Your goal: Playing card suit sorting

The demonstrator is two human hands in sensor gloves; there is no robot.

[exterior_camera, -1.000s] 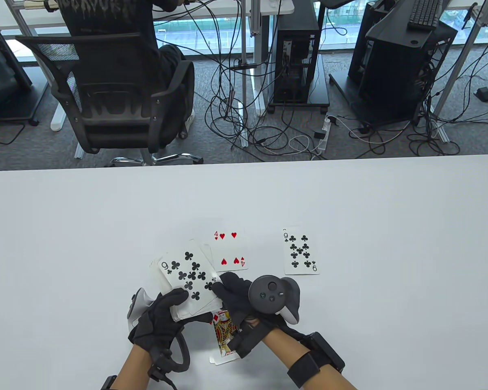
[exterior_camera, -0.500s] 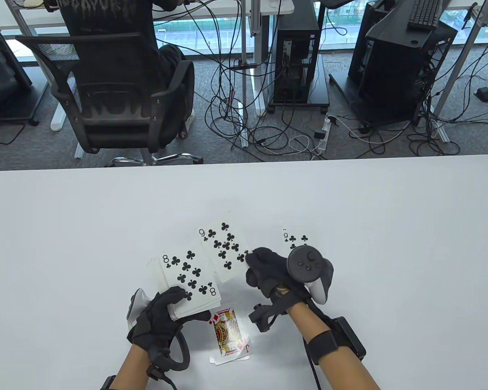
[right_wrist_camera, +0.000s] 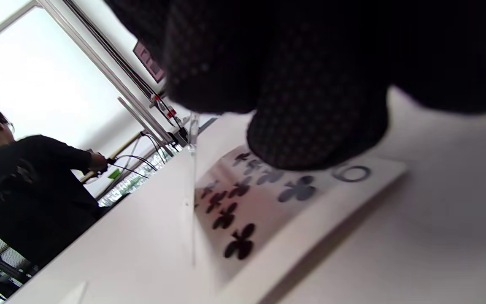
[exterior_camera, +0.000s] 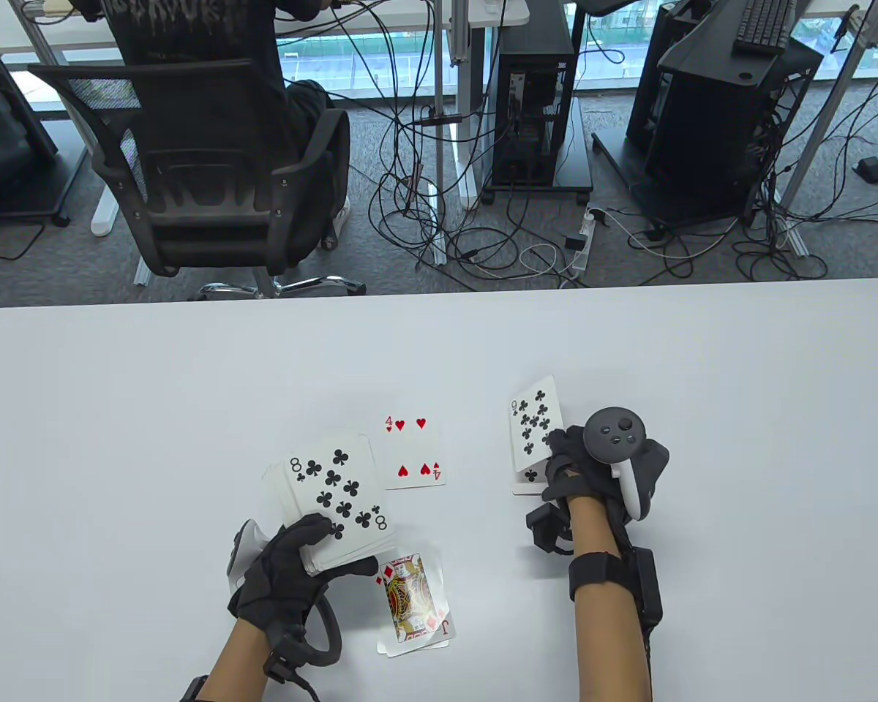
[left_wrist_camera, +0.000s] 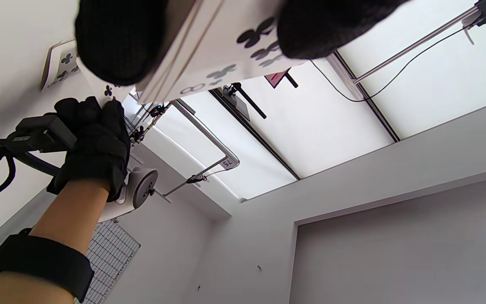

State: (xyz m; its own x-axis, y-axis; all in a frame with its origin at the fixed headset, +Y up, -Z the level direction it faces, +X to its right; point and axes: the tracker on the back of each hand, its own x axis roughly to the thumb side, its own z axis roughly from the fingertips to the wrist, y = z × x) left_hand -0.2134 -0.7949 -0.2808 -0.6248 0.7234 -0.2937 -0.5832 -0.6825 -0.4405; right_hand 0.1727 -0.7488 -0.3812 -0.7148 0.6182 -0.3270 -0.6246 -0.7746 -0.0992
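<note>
Tilted nine of clubs (exterior_camera: 535, 425) — over clubs pile (exterior_camera: 530, 477)

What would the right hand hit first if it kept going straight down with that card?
Likely the club card already lying on the table, just under the nine of clubs that the right hand holds; the gap is unclear.

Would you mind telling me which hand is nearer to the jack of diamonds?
Left. The left hand holds the deck just beside the jack of diamonds; the right hand is farther off, at the club cards.
</note>
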